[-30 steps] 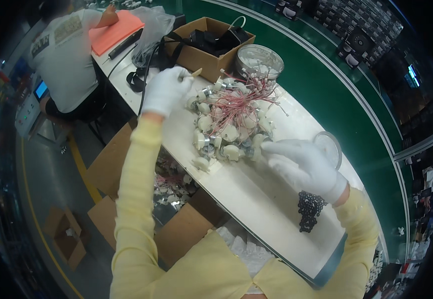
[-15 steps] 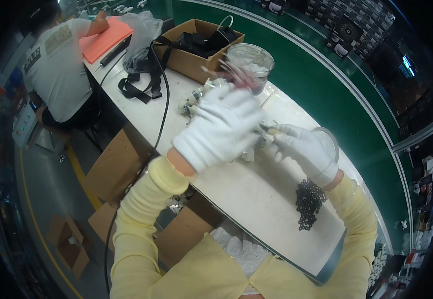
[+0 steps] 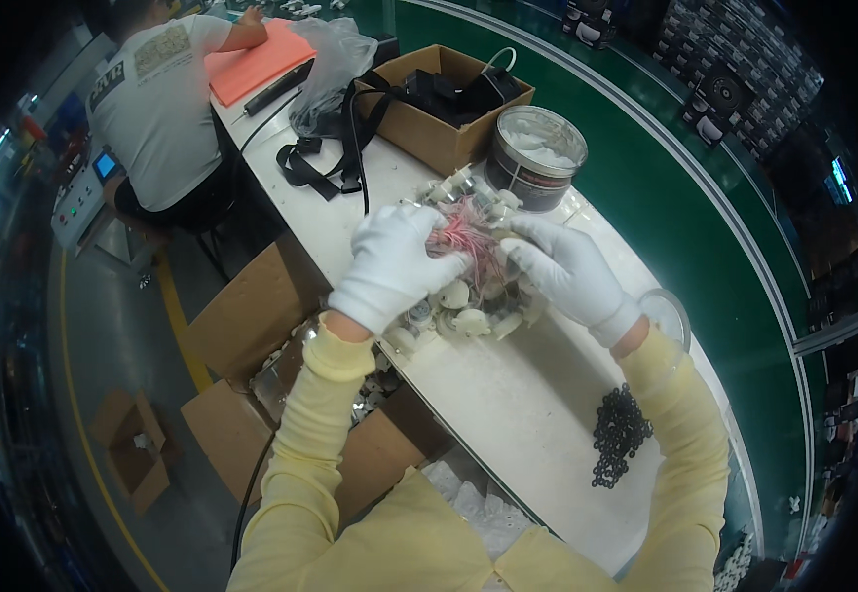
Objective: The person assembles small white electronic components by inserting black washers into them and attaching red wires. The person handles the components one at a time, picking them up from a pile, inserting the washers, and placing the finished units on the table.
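Observation:
A heap of small metal parts with white plastic pieces [image 3: 470, 321] lies on the table, topped by a tangled bunch of pink wires [image 3: 470, 233]. White gloves cover both hands. From the left, my left hand [image 3: 389, 264] closes its thumb and fingers on the near side of the wires. My right hand [image 3: 569, 274] is at the heap's right side, fingers and thumb stretched out and apart, touching the edge of the bunch. The parts under the wires are partly hidden.
Small black rings [image 3: 620, 434] lie in a pile at the right. Behind the heap stand a tub of pale paste [image 3: 535, 158] and a cardboard box [image 3: 448, 138] with black items. A clear round lid [image 3: 668, 318] lies by my right wrist. Another person [image 3: 167, 109] sits far left.
My hands have moved apart, the left one leftward, and both now rest around the wire bunch. The small piece that was in my right hand no longer shows there. The view has shifted.

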The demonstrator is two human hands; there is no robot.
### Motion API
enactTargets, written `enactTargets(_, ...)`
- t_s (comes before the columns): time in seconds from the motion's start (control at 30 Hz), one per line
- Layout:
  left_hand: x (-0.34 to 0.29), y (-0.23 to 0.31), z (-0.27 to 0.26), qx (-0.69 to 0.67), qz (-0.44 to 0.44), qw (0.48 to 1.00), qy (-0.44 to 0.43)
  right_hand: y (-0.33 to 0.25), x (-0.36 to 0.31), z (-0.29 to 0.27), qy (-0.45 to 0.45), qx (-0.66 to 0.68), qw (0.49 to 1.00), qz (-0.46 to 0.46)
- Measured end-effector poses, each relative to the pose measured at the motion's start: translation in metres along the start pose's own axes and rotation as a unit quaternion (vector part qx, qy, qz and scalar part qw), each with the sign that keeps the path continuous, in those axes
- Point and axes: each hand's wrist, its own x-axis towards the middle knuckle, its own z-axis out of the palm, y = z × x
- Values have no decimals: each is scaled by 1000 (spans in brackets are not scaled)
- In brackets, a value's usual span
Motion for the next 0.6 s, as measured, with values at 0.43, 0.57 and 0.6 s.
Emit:
enactTargets(0.43, -29, 5, 11, -599, -148, 786, 23, -32, 10, 4, -37, -220, 973, -65)
enactTargets(0.57, -26, 4, 25, -521, -111, 845, 55, -34, 11, 5, -34, -245, 968, -45)
enactTargets(0.6, -26, 2, 30, -481, -81, 871, 64, -32, 11, 6, -26, -234, 971, -51)
